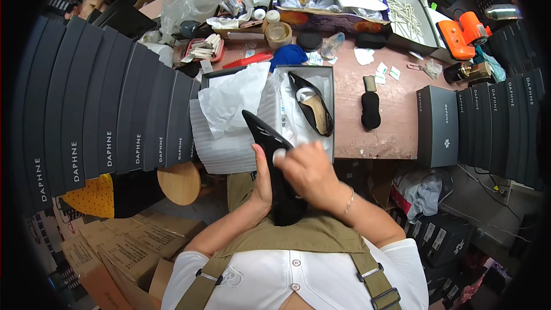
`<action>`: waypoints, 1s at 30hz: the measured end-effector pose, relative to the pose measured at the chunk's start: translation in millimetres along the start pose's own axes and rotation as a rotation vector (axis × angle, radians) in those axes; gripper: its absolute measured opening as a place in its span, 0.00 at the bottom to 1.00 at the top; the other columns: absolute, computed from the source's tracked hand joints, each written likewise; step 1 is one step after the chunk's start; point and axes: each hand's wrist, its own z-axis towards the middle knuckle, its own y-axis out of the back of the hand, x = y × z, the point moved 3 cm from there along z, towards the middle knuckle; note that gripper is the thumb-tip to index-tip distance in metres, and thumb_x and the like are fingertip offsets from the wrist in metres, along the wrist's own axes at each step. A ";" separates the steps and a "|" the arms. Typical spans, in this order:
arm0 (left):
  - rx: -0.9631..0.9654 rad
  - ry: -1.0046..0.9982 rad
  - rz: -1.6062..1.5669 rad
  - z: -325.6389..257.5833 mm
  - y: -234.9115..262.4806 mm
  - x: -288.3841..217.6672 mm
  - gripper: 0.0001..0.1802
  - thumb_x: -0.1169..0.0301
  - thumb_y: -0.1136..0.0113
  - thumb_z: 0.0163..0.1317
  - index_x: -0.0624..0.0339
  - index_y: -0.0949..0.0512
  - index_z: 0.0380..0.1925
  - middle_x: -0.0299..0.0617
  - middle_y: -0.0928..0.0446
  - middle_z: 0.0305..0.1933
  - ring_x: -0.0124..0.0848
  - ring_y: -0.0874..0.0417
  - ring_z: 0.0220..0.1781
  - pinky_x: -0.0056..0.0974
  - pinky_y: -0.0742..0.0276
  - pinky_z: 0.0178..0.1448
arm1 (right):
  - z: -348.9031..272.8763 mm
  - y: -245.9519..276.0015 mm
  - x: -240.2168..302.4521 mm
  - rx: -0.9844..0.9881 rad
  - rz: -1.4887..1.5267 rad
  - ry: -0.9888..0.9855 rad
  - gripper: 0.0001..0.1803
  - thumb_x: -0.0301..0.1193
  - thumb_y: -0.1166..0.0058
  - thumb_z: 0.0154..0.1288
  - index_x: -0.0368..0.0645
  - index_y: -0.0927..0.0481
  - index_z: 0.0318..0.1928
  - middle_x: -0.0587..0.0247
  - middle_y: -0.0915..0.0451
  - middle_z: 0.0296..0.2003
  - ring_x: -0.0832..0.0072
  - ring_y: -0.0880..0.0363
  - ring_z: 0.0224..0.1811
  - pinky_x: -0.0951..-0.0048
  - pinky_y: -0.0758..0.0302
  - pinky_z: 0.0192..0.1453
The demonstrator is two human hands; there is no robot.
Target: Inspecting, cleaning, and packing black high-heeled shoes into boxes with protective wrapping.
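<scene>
My left hand (262, 186) grips a black pointed shoe (265, 130) by its side, toe up and away from me, in front of the table's near edge. Against the shoe, my right hand (313, 173) is closed on a small white wad (279, 157); its material is hard to make out. Just beyond lies an open grey shoe box (329, 78) lined with white tissue paper (229, 106). A second black pointed shoe (313, 109), beige inside, rests on its right side. My hands hide part of the held shoe.
Tall rows of dark shoe boxes stand left (92, 115) and right (499, 129). On the pink table (384, 143) lie a black rounded pad (371, 110), a blue cloth (288, 56) and a red brush (248, 60). Farther back are a tray of white sticks (406, 18) and an orange tool (456, 39).
</scene>
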 end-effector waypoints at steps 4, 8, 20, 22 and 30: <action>0.034 -0.038 0.173 -0.1 10.1 -1.8 0.45 0.29 0.78 0.62 0.57 0.26 0.44 0.40 0.24 0.41 0.30 0.21 0.45 0.35 0.25 0.52 | -10.3 5.9 10.1 0.057 0.032 0.068 0.14 0.24 0.42 0.48 0.44 0.21 0.39 0.68 0.28 0.28 0.71 0.30 0.31 0.68 0.39 0.36; 0.021 -0.059 0.137 -6.2 -7.8 -1.9 0.45 0.29 0.78 0.62 0.57 0.27 0.47 0.41 0.25 0.46 0.28 0.23 0.49 0.35 0.27 0.54 | 15.7 8.7 -5.6 -0.027 -0.056 0.045 0.13 0.24 0.44 0.49 0.45 0.21 0.39 0.68 0.30 0.28 0.71 0.30 0.31 0.69 0.40 0.35; -0.079 -0.170 0.218 6.4 9.3 -15.3 0.48 0.26 0.75 0.59 0.62 0.24 0.41 0.41 0.22 0.34 0.28 0.21 0.37 0.32 0.24 0.45 | -12.9 -5.1 27.3 0.381 0.119 0.073 0.10 0.27 0.41 0.50 0.48 0.21 0.36 0.70 0.28 0.28 0.73 0.30 0.32 0.70 0.40 0.38; 0.068 -0.073 0.108 9.9 21.9 -16.5 0.52 0.24 0.72 0.56 0.66 0.24 0.43 0.41 0.21 0.30 0.27 0.20 0.30 0.30 0.23 0.36 | -19.6 19.4 31.0 0.352 0.415 0.053 0.11 0.25 0.38 0.50 0.46 0.18 0.38 0.69 0.25 0.30 0.74 0.26 0.34 0.70 0.37 0.40; 0.281 0.007 -0.104 4.9 5.4 -15.2 0.52 0.24 0.69 0.55 0.67 0.25 0.44 0.46 0.21 0.31 0.31 0.19 0.31 0.31 0.22 0.36 | -10.6 44.0 10.6 0.097 0.257 -0.207 0.10 0.24 0.38 0.52 0.43 0.19 0.37 0.66 0.25 0.28 0.70 0.25 0.32 0.69 0.37 0.38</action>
